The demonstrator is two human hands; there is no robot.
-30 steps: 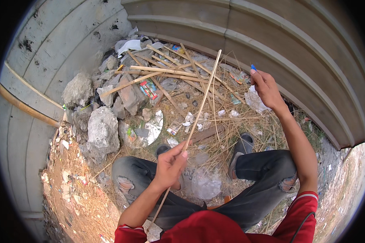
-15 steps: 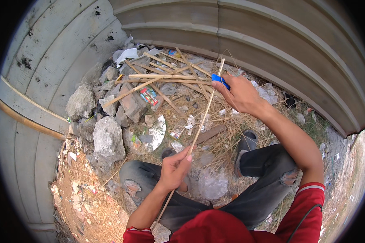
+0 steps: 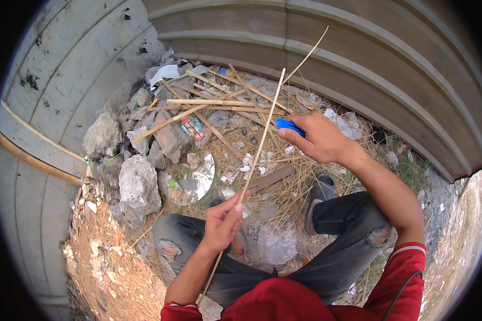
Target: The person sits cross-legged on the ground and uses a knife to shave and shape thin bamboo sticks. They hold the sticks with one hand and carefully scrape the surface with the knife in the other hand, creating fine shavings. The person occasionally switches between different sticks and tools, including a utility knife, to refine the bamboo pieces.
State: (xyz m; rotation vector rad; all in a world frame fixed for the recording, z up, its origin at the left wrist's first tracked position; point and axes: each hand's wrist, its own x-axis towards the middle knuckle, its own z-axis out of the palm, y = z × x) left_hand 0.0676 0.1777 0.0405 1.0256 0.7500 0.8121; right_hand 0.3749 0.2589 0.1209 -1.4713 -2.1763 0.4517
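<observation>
My left hand (image 3: 223, 223) is closed round a long, thin bamboo stick (image 3: 263, 140), which slants up and away from me between my knees. Its lower end runs down past my left wrist. In my right hand (image 3: 324, 138) is a blue utility knife (image 3: 289, 127); its blade cannot be made out. The knife is just right of the stick, with a small gap between them. Near the stick's far tip, a thin bamboo strip (image 3: 311, 49) stands off toward the upper right; whether it is still joined is unclear.
Several split bamboo strips (image 3: 214, 101) lie crossed beyond my hands. Rough stones (image 3: 139, 184) are heaped at left. A corrugated metal wall (image 3: 348, 48) stands behind, and a pale panel wall (image 3: 75, 75) at left. Dry straw, a clear plastic bag (image 3: 277, 243) and litter cover the ground.
My right hand and the knife have come down slightly and away from the stick. A thin strip now sticks out by the far tip. My left hand has shifted slightly left and down, still gripping.
</observation>
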